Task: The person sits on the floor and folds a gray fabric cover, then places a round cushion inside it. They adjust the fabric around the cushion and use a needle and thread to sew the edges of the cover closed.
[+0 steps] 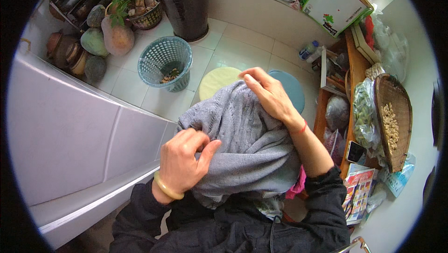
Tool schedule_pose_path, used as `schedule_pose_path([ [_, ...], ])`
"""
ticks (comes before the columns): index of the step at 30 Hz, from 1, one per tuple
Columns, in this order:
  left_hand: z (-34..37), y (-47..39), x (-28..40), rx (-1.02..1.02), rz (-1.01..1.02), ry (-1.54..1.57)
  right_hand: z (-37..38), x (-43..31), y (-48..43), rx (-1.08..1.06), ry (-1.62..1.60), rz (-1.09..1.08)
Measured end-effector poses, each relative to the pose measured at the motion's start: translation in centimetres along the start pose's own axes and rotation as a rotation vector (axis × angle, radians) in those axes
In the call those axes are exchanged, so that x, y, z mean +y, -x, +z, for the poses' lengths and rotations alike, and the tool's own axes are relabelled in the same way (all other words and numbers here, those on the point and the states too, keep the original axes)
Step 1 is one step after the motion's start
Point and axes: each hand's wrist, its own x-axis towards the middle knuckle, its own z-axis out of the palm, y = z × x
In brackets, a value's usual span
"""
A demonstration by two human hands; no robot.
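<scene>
A grey knitted garment (pixel 241 141) lies bunched in front of my body, over my lap area. My left hand (pixel 187 158), with a pale bangle at the wrist, rests at its left edge; the fingers curl under and their tips are hidden, so its grip is unclear. My right hand (pixel 267 94), with a red string at the wrist, lies along the garment's upper right edge, fingers bent over it; whether they pinch the knit does not show. A bright pink cloth (pixel 297 183) shows beneath the garment at the right.
A blue-grey plastic basket (pixel 166 64) stands on the tiles beside a tall dark planter (pixel 185 8). Yellow (pixel 218 80) and blue (pixel 288 88) round stool tops are beyond the garment. At right, a wooden shelf (pixel 353 113) holds bags, a phone (pixel 356 152) and a woven tray (pixel 402 123) of peanuts.
</scene>
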Motion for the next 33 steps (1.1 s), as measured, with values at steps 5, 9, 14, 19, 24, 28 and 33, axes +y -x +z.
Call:
schedule_pose_path([
  [5, 1.6, -2.8, -0.9, 0.133, -0.088, -0.033, -1.3, -4.8, 6.6, 0.159, 0.176, -0.476],
  [9, 2.8, -4.1, -3.0, -0.043, -0.336, 0.085, 0.7, -6.1, 10.9, -0.146, 0.28, -0.337],
  [14, 3.4, -4.9, -6.0, -0.212, -0.484, 0.609, 0.5, -5.2, 12.6, -0.38, 0.208, -0.406],
  [19, 1.8, -4.3, -6.0, -0.19, -0.574, 1.218, -1.1, -5.7, 11.4, -0.454, 0.168, -0.43],
  [24, 0.8, -3.8, -5.6, -0.187, -0.624, 1.42, -0.2, -6.5, 10.0, -0.397, 0.057, -0.581],
  [28, 1.1, -3.7, -6.3, -0.198, -0.609, 1.479, 0.3, -6.9, 10.7, -0.709, -0.104, -0.456],
  [33, 1.9, -3.7, -6.7, -0.135, -0.625, 1.475, -0.4, -7.5, 11.8, -0.828, -0.044, -0.419],
])
